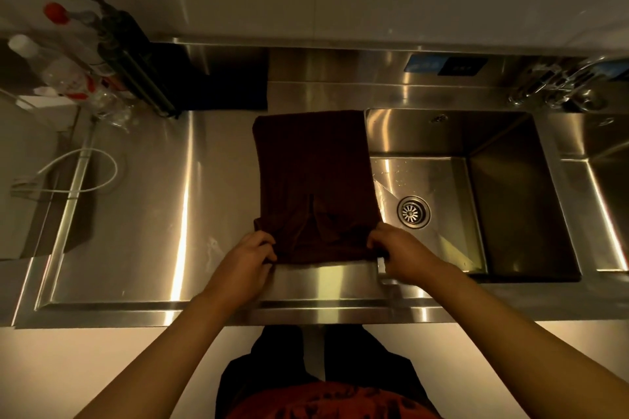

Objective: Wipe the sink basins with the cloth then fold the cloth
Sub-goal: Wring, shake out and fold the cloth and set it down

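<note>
Both forearms are extended forward from the lower edge of the frame and converge on the near edge of the cloth [311,180]. The left hand [250,257] is held at the cloth's near left corner, with the fingers curled inward and the fabric pinched between thumb and fingers. The right hand [396,250] is held at the near right corner, knuckles up, with the fingers curled round the fabric edge. The fingertips of both hands are partly hidden under the dark fabric, so the exact grip depth cannot be determined.

The cloth, dark brown, is laid flat on the stainless steel counter [153,214], with its right edge lying along the left rim of the sink basin [510,197]. Its near portion is wrinkled between the two hands. The basin lies at 3 o'clock from the cloth, and a round drain strainer [413,212] is set in its floor.

A second basin [612,160] at far 3 o'clock is cut off by the frame edge. The faucet [558,85] at 2 o'clock is blurred. Bottles [68,61] at 10 o'clock are indistinct, and their labels cannot be read. A white hose [85,173] is looped at 9 o'clock.
</note>
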{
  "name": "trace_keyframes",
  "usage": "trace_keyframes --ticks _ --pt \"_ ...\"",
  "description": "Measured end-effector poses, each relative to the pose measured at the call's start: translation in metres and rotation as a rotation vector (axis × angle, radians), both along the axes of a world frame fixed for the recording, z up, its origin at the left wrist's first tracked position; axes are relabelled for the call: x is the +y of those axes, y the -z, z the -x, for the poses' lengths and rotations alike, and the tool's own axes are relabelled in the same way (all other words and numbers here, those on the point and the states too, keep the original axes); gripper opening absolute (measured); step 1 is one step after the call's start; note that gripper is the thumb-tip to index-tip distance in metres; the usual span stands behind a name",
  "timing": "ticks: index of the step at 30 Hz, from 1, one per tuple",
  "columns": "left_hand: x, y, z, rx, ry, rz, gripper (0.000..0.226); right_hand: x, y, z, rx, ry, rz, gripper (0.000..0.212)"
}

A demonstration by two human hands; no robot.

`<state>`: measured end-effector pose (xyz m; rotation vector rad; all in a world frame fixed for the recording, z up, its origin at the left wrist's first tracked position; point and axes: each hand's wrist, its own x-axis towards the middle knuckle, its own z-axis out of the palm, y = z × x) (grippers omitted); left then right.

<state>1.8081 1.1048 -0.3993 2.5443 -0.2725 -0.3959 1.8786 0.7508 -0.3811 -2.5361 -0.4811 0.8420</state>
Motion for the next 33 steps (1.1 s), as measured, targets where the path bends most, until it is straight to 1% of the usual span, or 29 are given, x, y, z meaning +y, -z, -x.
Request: trace_keyframes --ticks 2,5,9,11,12,15,18,20,22,23,26,28,30,31,33 --pt "0.002 0.005 0.009 0.07 0.005 -0.021 0.013 -0.004 0.005 0.01 0.052 -0.035 0.071 0.037" --pt "0.002 0.009 0.014 0.136 -0.025 -0.011 0.014 -0.002 0.009 0.016 0.06 -0.033 0.11 0.034" --pt "0.001 0.005 0.009 0.144 -0.063 0.035 0.007 0.005 0.002 0.009 0.016 -0.072 0.136 0.03" --pt "-0.003 0.003 0.004 0.124 -0.098 0.049 0.008 0.014 -0.004 0.004 -0.033 -0.04 0.093 0.029" --pt "-0.005 0.002 0.002 0.114 -0.1 0.032 0.01 0.021 -0.006 0.002 -0.054 -0.021 0.063 0.028" --pt "-0.011 0.001 -0.002 0.107 -0.091 -0.014 0.028 0.043 -0.006 -0.003 -0.101 -0.039 -0.004 0.03" --pt "-0.013 0.001 -0.004 0.112 -0.084 -0.038 0.046 0.061 -0.001 -0.004 -0.104 -0.022 -0.058 0.041" --pt "-0.013 0.004 -0.003 0.096 -0.062 -0.062 0.051 0.071 0.004 -0.001 -0.131 -0.025 -0.05 0.051" --pt "-0.013 0.007 -0.001 0.073 -0.073 -0.058 0.045 0.077 0.01 0.003 -0.182 -0.048 -0.018 0.056" --pt "-0.013 0.007 0.0 0.065 -0.085 -0.056 0.04 0.079 0.011 0.005 -0.209 -0.06 -0.009 0.054" --pt "-0.012 0.006 -0.001 0.053 -0.16 0.009 0.025 0.077 0.011 0.006 -0.284 -0.058 -0.043 0.031" --pt "-0.01 -0.001 -0.004 0.074 -0.276 0.139 0.018 0.072 0.009 0.002 -0.283 -0.001 -0.077 0.025" --pt "-0.008 -0.009 -0.009 0.115 -0.415 0.305 0.015 0.064 0.005 -0.003 -0.243 0.118 -0.161 0.021" --pt "-0.007 -0.014 -0.012 0.128 -0.475 0.371 0.013 0.059 0.002 -0.007 -0.199 0.212 -0.226 0.019" --pt "-0.004 -0.024 -0.021 0.103 -0.556 0.439 0.011 0.049 -0.007 -0.016 -0.088 0.459 -0.38 0.016"
